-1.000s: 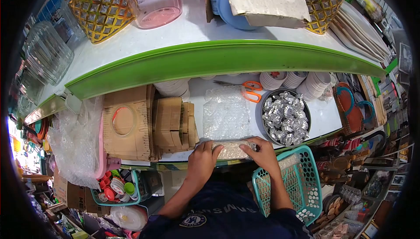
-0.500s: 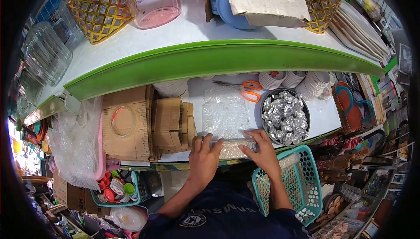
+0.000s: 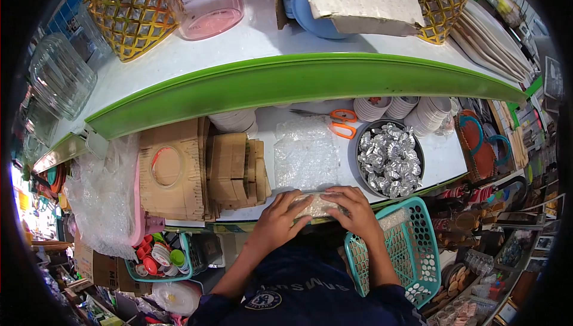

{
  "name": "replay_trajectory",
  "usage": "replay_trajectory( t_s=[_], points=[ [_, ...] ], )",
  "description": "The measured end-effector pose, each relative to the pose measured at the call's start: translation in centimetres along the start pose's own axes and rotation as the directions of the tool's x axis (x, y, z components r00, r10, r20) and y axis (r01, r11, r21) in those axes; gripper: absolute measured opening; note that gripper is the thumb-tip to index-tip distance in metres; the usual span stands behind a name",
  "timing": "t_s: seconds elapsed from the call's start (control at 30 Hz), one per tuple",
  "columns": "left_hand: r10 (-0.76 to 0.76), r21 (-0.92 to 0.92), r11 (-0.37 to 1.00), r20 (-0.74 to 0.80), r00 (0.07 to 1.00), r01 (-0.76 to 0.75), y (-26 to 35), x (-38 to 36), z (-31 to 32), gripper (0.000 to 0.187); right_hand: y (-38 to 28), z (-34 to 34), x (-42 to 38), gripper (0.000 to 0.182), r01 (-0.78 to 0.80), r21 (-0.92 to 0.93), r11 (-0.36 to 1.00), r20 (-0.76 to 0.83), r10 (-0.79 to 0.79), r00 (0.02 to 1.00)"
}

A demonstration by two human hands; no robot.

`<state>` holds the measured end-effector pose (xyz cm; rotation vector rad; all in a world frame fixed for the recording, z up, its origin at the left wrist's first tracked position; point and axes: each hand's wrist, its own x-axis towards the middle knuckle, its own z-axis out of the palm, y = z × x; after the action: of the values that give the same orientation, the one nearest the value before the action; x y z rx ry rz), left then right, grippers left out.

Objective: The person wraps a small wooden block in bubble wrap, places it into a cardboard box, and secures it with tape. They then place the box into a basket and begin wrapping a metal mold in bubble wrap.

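My left hand [image 3: 276,223] and right hand [image 3: 356,214] press flat on the bubble-wrapped bundle [image 3: 317,206] at the surface's [image 3: 439,154] near edge, pinning its wrap closed, just below the spare bubble wrap sheet [image 3: 305,154].

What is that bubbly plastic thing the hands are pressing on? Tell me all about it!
The bubble-wrapped bundle is a small, flat, longish packet rolled in clear bubble wrap, pale inside. It lies crosswise at the front edge of the white shelf. The left hand and right hand both press on top, covering most of it. Just behind lies a loose bubble wrap sheet.
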<state>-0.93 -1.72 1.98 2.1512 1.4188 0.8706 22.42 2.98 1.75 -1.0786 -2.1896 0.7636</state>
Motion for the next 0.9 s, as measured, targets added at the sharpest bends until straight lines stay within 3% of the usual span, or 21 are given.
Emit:
replay_trajectory(
  t_s=[0.07, 0.23, 0.57, 0.63, 0.73, 0.9],
  points=[
    [0.002, -0.038, 0.999, 0.039, 0.999, -0.001, -0.4, -0.2, -0.2, 0.046, -0.3, -0.5, 0.0, 0.037, 0.022, -0.022, 1.000, 0.018, -0.022, 1.000],
    [0.000, -0.020, 1.000, 0.095, 0.996, 0.002, -0.9, -0.5, 0.1, 0.052, 0.2, -0.5, -0.5, 0.051, -0.056, 0.144, 0.988, 0.082, 0.045, 0.996],
    [-0.077, -0.073, 0.994, 0.070, 0.995, 0.083, -0.7, -0.8, 0.6, 0.050, 0.4, -0.3, -0.6, 0.051, -0.163, 0.206, 0.965, 0.095, 0.146, 0.985],
    [-0.127, -0.071, 0.989, 0.046, 0.991, 0.130, -0.5, -0.7, 0.7, 0.050, 0.6, -0.2, -0.4, 0.051, -0.110, 0.234, 0.966, 0.038, 0.104, 0.994],
    [-0.143, -0.082, 0.986, 0.008, 0.990, 0.143, -0.2, -0.6, 0.8, 0.045, 0.8, 0.3, -0.6, 0.050, -0.150, 0.226, 0.963, 0.016, 0.150, 0.989],
    [-0.159, -0.082, 0.985, -0.076, 0.984, 0.153, 0.2, -0.3, 0.9, 0.037, 0.8, 0.1, -0.6, 0.052, -0.172, 0.241, 0.955, 0.062, 0.162, 0.985]
  ],
)
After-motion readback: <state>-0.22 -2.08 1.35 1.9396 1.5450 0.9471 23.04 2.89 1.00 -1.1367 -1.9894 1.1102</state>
